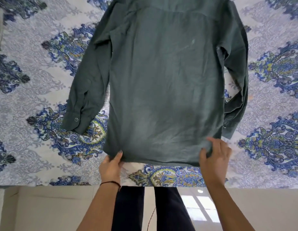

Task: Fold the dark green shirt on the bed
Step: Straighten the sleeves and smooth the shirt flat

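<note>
Blue and grey paisley covers the bed [36, 90], which fills most of the view. On it the shirt [168, 77] lies spread flat, back side up, collar end far from the person and hem nearest them.

At the left, the left sleeve [85, 84] angles outward from the shoulder, its buttoned cuff [73, 121] resting on the cover just beside the body of the shirt. Below it, the left hand [111, 165] pinches the left hem corner, thumb on top of the fabric and fingers apparently tucked beneath, though that underside is hidden. A thin dark band [111, 183] circles that wrist.

Across the middle, the shirt's back shows faint pale streaks and light creases, with the hem running roughly straight between the hands.

At the right, the right hand [215, 157] grips the right hem corner, fabric bunched between thumb and fingers. Above it, the right sleeve [236, 80] lies close along the shirt's side, its cuff just beyond the hand.

Near the bottom edge, dark trouser legs [130, 209] stand on a glossy pale floor [244, 205].
</note>
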